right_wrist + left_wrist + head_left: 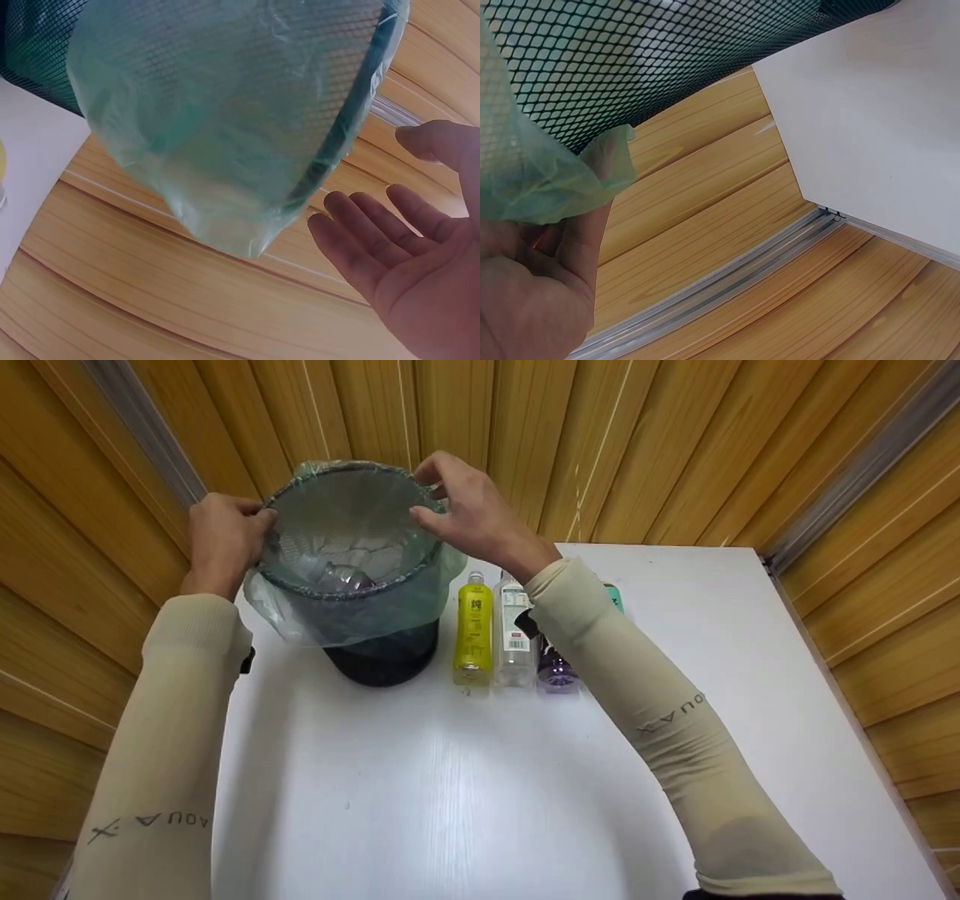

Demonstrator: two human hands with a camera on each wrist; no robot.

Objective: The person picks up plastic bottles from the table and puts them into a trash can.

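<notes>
A black mesh bin (382,656) stands at the table's back left, lined with a thin green plastic bag (352,615) folded over its rim. My left hand (244,521) grips the bag's edge at the rim's left side; in the left wrist view the green film (547,180) is bunched against that hand (532,292), beside the mesh (667,52). At the rim's right side is my right hand (435,495). In the right wrist view this hand (405,247) is spread with straight fingers, just clear of the bag (225,112). A crumpled clear bottle (341,574) lies inside the bin.
Right of the bin, bottles stand in a row on the white table (480,795): yellow (473,630), clear (514,634), purple (556,671), partly hidden by my right sleeve. A teal item (615,596) peeks out behind it. Wooden wall panels close in behind and on both sides.
</notes>
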